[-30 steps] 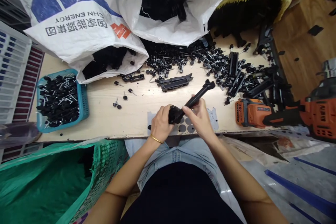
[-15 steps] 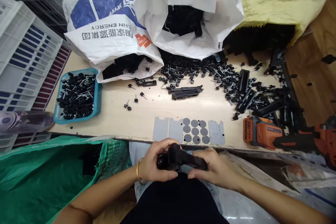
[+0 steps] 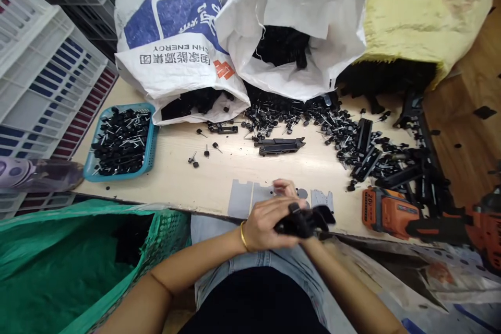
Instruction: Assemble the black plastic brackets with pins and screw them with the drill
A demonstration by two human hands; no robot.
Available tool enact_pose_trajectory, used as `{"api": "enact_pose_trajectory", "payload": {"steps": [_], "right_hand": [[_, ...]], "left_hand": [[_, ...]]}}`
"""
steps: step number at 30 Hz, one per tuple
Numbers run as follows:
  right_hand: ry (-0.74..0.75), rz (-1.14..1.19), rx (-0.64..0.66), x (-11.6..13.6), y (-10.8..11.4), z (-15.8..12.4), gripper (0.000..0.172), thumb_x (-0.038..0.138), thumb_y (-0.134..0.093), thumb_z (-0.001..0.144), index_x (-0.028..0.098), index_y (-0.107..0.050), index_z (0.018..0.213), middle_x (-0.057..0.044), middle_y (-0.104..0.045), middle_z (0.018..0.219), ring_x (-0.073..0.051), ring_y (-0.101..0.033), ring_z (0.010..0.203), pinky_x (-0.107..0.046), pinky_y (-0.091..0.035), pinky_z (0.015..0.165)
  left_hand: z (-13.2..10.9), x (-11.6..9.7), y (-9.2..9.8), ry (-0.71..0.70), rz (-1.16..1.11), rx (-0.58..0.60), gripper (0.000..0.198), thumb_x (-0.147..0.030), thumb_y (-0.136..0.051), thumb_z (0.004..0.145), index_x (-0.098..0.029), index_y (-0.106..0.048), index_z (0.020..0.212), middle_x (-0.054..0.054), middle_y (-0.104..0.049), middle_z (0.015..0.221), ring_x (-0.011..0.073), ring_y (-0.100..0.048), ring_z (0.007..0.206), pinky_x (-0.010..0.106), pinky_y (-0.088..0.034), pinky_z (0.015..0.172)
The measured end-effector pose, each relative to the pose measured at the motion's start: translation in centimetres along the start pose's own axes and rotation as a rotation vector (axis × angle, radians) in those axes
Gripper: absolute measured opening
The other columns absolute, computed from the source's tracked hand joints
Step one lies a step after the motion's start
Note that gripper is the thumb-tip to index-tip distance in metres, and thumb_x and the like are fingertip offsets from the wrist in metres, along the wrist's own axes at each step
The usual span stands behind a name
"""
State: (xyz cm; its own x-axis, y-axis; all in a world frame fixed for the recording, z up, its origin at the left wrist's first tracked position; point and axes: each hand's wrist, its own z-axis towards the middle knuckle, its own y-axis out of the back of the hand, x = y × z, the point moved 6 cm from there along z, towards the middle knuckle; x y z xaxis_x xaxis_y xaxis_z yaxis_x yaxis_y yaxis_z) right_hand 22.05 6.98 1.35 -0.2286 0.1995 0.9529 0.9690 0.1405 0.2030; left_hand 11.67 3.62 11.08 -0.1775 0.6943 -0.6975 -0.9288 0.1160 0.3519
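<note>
My left hand [image 3: 266,224], with a gold bangle at the wrist, is closed over a black plastic part [image 3: 303,221] at the near edge of the wooden table [image 3: 219,172]. My right hand [image 3: 285,188] is mostly hidden behind the left hand and the part; only its fingertips show above, and its forearm comes up from below to the part. The part's far end sticks out to the right of my left hand. A similar black plastic bar [image 3: 279,145] lies on the table beyond my hands.
A blue basket [image 3: 151,154] of black pins stands at the left. White sacks [image 3: 176,57] and a yellow sack [image 3: 415,10] of black parts lie at the back. Loose pins and bars [image 3: 352,135] are scattered right. An orange cordless drill [image 3: 426,216] lies at right. A green mesh sack [image 3: 78,261] sits lower left.
My hands lifted the black part from my lap back up to the table's near edge and turned it. The view swung left and upward.
</note>
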Motion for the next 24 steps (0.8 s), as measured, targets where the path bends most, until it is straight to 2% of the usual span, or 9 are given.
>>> {"api": "enact_pose_trajectory", "payload": {"steps": [1, 4, 6, 7, 10, 13, 16, 18, 24], "right_hand": [[-0.002, 0.002, -0.117, -0.6, 2.0, 1.1, 0.035, 0.059, -0.039, 0.085, 0.025, -0.049, 0.091, -0.003, -0.052, 0.085, -0.021, -0.052, 0.084, -0.035, -0.043, 0.075], [0.043, 0.001, -0.513, -1.4, 9.5, 3.7, 0.027, 0.049, -0.050, 0.081, 0.022, -0.049, 0.088, -0.003, -0.054, 0.090, -0.019, -0.051, 0.086, -0.034, -0.041, 0.082], [0.114, -0.066, -0.612, -0.8, 13.1, 5.7, 0.025, 0.044, -0.054, 0.078, 0.021, -0.052, 0.086, -0.002, -0.054, 0.087, -0.017, -0.051, 0.083, -0.033, -0.040, 0.082], [0.147, -0.124, -0.609, -0.3, 14.2, 6.9, 0.024, 0.043, -0.054, 0.078, 0.020, -0.053, 0.085, -0.002, -0.054, 0.085, -0.017, -0.051, 0.081, -0.033, -0.041, 0.081], [0.230, -0.400, -0.519, 1.7, 15.0, 10.9, 0.020, 0.038, -0.052, 0.079, 0.019, -0.056, 0.083, -0.004, -0.057, 0.085, -0.018, -0.052, 0.082, -0.034, -0.042, 0.079], [0.225, -0.738, -0.496, 3.1, 14.7, 15.8, 0.019, 0.028, -0.050, 0.079, 0.017, -0.059, 0.091, -0.011, -0.059, 0.098, -0.025, -0.051, 0.099, -0.040, -0.039, 0.091], [0.020, -0.891, -0.619, 3.2, 15.9, 20.6, 0.036, 0.022, -0.047, 0.081, 0.010, -0.056, 0.114, -0.020, -0.054, 0.120, -0.031, -0.044, 0.115, -0.045, -0.033, 0.097], [-0.121, -0.915, -0.635, 2.8, 16.9, 23.2, 0.041, 0.025, -0.047, 0.085, 0.008, -0.054, 0.122, -0.022, -0.052, 0.127, -0.032, -0.042, 0.118, -0.046, -0.033, 0.097], [-0.207, -1.108, -0.543, 3.6, 18.0, 26.9, 0.036, 0.034, -0.050, 0.088, 0.007, -0.064, 0.107, -0.022, -0.062, 0.112, -0.031, -0.049, 0.108, -0.044, -0.033, 0.093]], "left_hand": [[-0.3, 1.8, -1.0, -0.013, 0.123, 0.020, 0.050, -0.044, -0.055, 0.089, -0.014, -0.051, 0.130, 0.012, -0.069, 0.113, 0.0219, -0.065, 0.109, 0.037, -0.054, 0.095], [-0.6, 7.8, -4.6, 0.055, 0.451, 0.229, 0.042, -0.039, -0.048, 0.094, -0.014, -0.055, 0.128, 0.014, -0.063, 0.126, 0.0232, -0.060, 0.118, 0.038, -0.051, 0.100], [-0.2, 11.0, -6.2, 0.143, 0.588, 0.348, 0.040, -0.033, -0.050, 0.094, -0.015, -0.055, 0.129, 0.014, -0.055, 0.136, 0.0247, -0.053, 0.126, 0.040, -0.047, 0.104], [0.2, 12.1, -6.7, 0.181, 0.633, 0.389, 0.043, -0.033, -0.053, 0.092, -0.015, -0.053, 0.131, 0.015, -0.049, 0.141, 0.0260, -0.048, 0.131, 0.041, -0.044, 0.107], [1.4, 13.5, -7.2, 0.239, 0.719, 0.438, 0.064, -0.040, -0.060, 0.087, -0.015, -0.040, 0.142, 0.018, -0.030, 0.153, 0.0303, -0.028, 0.143, 0.047, -0.030, 0.115], [2.3, 14.4, -6.7, 0.319, 0.789, 0.444, 0.077, -0.049, -0.058, 0.086, -0.018, -0.027, 0.150, 0.017, -0.019, 0.157, 0.0331, -0.016, 0.146, 0.053, -0.020, 0.117], [2.9, 15.8, -6.2, 0.376, 0.822, 0.490, 0.075, -0.055, -0.050, 0.089, -0.020, -0.025, 0.150, 0.018, -0.021, 0.157, 0.0329, -0.018, 0.146, 0.054, -0.017, 0.117], [3.5, 16.7, -6.0, 0.370, 0.831, 0.518, 0.072, -0.056, -0.047, 0.090, -0.021, -0.026, 0.150, 0.017, -0.024, 0.156, 0.0316, -0.020, 0.145, 0.053, -0.016, 0.118], [5.0, 17.9, -5.9, 0.375, 0.856, 0.498, 0.071, -0.055, -0.046, 0.090, -0.019, -0.028, 0.149, 0.018, -0.026, 0.155, 0.0327, -0.021, 0.145, 0.051, -0.015, 0.117]]}}
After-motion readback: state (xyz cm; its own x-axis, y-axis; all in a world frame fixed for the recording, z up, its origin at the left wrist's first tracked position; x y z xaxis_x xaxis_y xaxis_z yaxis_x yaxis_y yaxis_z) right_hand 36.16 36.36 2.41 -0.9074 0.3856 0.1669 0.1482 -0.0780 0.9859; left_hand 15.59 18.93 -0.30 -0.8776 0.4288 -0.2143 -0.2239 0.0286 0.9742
